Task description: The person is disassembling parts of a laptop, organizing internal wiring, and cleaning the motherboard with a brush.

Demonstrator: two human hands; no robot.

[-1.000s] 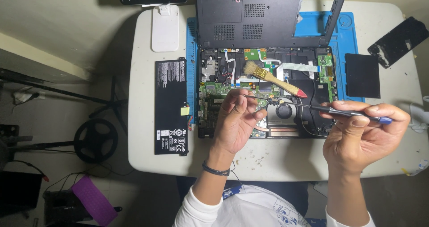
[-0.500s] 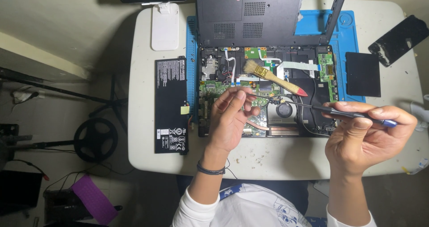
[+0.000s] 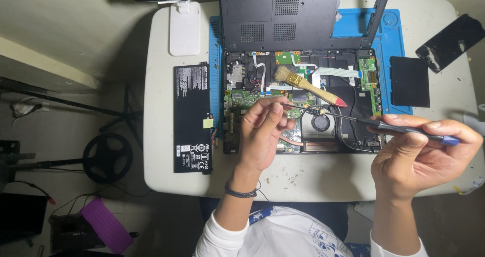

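An opened laptop [image 3: 348,105] lies on a blue work mat [image 3: 353,27], its green circuit boards, cables and fan exposed. My right hand [image 3: 419,156] grips a thin screwdriver [image 3: 399,129] with a blue end; its tip reaches left toward the board near the fan. My left hand [image 3: 262,133] hovers over the board with thumb and fingers pinched together at the screwdriver's tip; whether they hold a small part is hidden. A paintbrush [image 3: 308,85] with a wooden handle and red tip rests across the laptop's insides.
A black flat battery [image 3: 191,118] lies left of the laptop on the white table [image 3: 161,171]. A white phone stand [image 3: 184,27] stands at the back left. Two black covers [image 3: 409,81] [image 3: 451,42] lie at the right. A detached base panel [image 3: 280,17] leans behind the laptop.
My left hand has shifted slightly up and left over the board, fingers still pinched. My right hand with the screwdriver has stayed almost still.
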